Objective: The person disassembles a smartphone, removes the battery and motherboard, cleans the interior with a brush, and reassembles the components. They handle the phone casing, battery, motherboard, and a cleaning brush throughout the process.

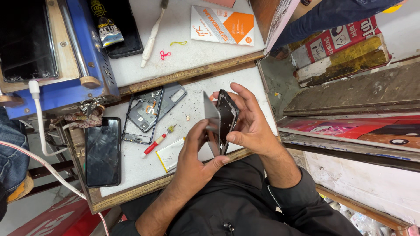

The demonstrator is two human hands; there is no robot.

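A white workbench (199, 94) with a worn wooden edge is carrying a black phone (103, 151), an opened phone frame (143, 114) overlapping a grey back cover (173, 95), a red-handled screwdriver (156, 142) and a flat battery (169, 154). Behind it, a higher white shelf (183, 48) is bearing an orange-and-white box (222, 25), a white brush (151, 38) and another black phone (120, 26).

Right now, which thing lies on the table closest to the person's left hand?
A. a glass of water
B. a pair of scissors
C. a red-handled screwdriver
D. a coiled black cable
C: the red-handled screwdriver lies on the table just beside the left hand, near the flat battery.
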